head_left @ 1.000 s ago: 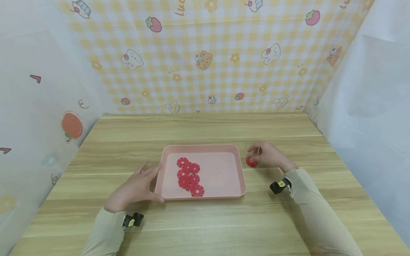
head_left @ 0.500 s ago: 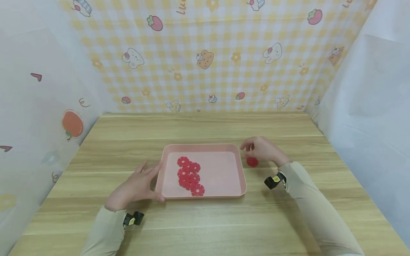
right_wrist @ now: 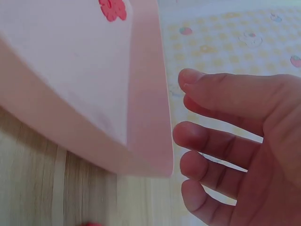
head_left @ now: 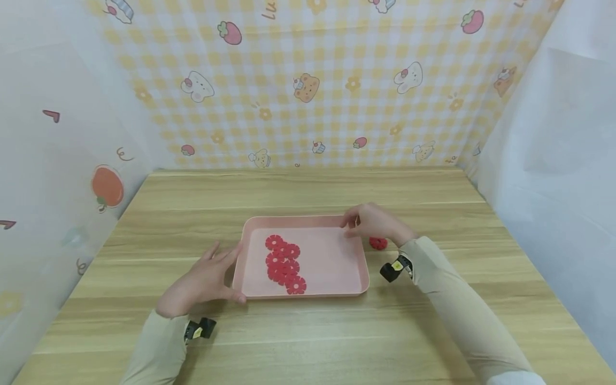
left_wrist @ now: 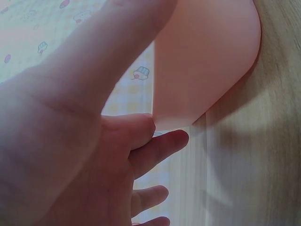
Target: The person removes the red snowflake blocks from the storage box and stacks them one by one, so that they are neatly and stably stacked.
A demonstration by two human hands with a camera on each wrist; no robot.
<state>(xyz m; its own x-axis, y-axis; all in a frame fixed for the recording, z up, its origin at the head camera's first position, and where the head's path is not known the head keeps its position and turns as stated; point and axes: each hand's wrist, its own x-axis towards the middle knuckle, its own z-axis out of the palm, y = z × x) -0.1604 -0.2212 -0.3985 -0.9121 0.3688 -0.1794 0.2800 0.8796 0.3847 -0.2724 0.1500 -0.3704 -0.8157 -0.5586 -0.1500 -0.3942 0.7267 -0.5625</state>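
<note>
A shallow pink tray lies on the table. Several red notched plastic discs overlap in its left half. My left hand rests against the tray's left end, fingers fairly straight; the thumb reaches the near left corner. In the left wrist view an index fingertip touches the rim. My right hand is over the far right corner, fingers loosely bent. The right wrist view shows nothing between its thumb and fingers. Beside the tray, a red disc lies partly hidden below that hand.
The tray stands on a wood-grain table. Behind it hangs a yellow checked cloth with cartoon prints. Pale sheets close off both sides. A small black camera sits at each wrist.
My right hand has moved left from the red disc beside the tray to above the tray's far right corner. The disc has stayed on the table. My left hand and the tray have kept their places.
</note>
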